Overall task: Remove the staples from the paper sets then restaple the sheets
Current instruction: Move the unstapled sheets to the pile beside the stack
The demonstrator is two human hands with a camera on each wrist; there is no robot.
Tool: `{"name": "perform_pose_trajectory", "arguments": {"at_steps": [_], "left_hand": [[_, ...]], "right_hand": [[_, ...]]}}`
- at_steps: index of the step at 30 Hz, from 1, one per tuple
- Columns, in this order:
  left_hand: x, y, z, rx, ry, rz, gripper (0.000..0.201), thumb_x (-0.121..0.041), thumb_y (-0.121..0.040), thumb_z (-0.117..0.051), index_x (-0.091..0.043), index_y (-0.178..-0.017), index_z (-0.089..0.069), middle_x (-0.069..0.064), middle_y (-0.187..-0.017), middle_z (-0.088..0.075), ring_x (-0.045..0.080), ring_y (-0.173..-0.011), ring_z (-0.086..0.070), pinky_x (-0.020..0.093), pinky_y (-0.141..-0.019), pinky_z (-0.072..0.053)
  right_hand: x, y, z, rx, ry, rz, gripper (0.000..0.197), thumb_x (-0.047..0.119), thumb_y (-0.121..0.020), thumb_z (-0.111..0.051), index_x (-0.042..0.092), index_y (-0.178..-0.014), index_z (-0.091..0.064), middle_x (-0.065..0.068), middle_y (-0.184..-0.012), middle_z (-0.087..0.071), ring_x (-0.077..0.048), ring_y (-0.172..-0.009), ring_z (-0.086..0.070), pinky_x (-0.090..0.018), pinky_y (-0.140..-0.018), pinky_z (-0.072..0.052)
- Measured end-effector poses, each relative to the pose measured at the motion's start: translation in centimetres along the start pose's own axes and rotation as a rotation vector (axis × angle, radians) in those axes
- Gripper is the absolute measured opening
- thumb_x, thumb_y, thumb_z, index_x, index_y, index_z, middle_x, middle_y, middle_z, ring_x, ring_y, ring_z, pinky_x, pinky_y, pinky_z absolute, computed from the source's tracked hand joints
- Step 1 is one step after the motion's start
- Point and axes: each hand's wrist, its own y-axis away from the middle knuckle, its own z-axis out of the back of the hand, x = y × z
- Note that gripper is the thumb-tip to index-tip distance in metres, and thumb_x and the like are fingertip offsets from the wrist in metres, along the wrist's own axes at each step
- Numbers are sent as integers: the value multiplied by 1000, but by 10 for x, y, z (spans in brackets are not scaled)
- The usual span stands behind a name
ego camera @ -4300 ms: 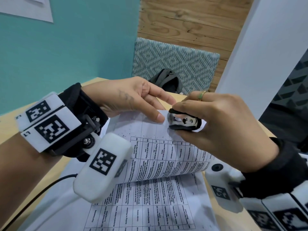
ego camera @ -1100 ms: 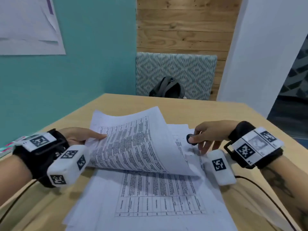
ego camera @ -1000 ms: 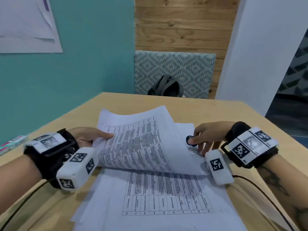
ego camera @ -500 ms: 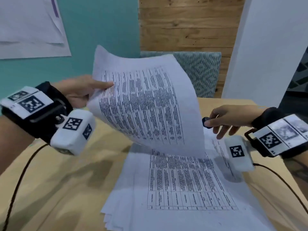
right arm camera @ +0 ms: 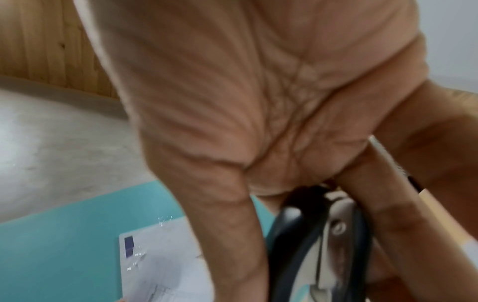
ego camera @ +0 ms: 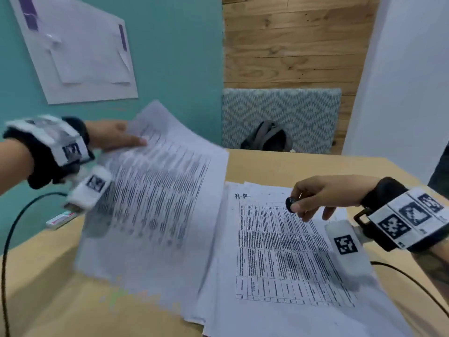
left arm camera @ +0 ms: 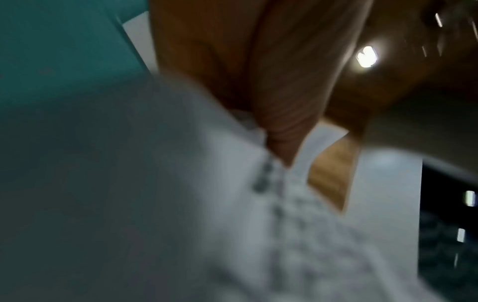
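Since half a second ago the lifted sheet has come down and to the left, away from the stack, where before it stood almost upright.

On the left hand (ego camera: 114,136), the fingers (ego camera: 132,142) lie long over the upper edge of the loose white printed paper sheet (ego camera: 155,203); the left wrist view shows a finger (left arm camera: 284,126) pressed on this edge, with paper on both sides of it, so I judge a pinch, though the thumb is hidden. The sheet hangs curved and blurred, its lower part over the light wooden table (ego camera: 315,166).

On the right hand (ego camera: 323,198), thumb and forefinger pinch the small black and metal staple remover (ego camera: 291,204); the other fingers are spread loosely below. It hovers above the top of the flat stack of printed table sheets (ego camera: 279,251), which lies on the table.

Paper like this is very light, thin and soft, so it bends and can tear near the old staple holes. I think it is better held at an edge or corner with a gentle pinch. The remover is small, hard and probably smooth, so it needs a firm pinch on its two sides.
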Motion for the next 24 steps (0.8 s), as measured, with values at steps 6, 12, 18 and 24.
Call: {"name": "perform_pose_trajectory", "arguments": {"at_steps": [6,12,18,24], "left_hand": [[49,-24,-68,189,-286,94,30,-36,-92,-50,-9,-105,-57,12,-109,-62,22,-90,-55,29,-88,-41],[92,-43,-94,262,-196,179,54,-25,-85,-65,-7,-131,-42,14,-131,-52,28,-114,-53,34,-92,-44],[97,-34,-94,372,-164,195,160,-46,-33,-90,-19,-144,21,14,-140,-35,30,-123,-43,36,-93,-44],[96,-26,-96,392,-304,-99,173,-94,-4,-49,-15,-145,15,-2,-154,2,19,-142,-17,24,-108,-21]], "right_hand": [[-3,-13,-16,69,77,-12,36,36,-86,-62,8,-107,-55,-4,-97,-67,-10,-86,-67,-19,-62,-51],[-5,-19,-24,79,153,-29,35,34,-85,-64,10,-109,-55,-5,-103,-65,-6,-77,-61,-20,-66,-51],[-4,-21,-28,99,200,-27,35,32,-86,-64,9,-111,-55,-3,-108,-61,0,-64,-55,-17,-63,-51],[-3,-22,-31,114,244,-19,37,35,-85,-65,10,-111,-55,-3,-104,-62,-4,-70,-56,-22,-67,-53]]}}
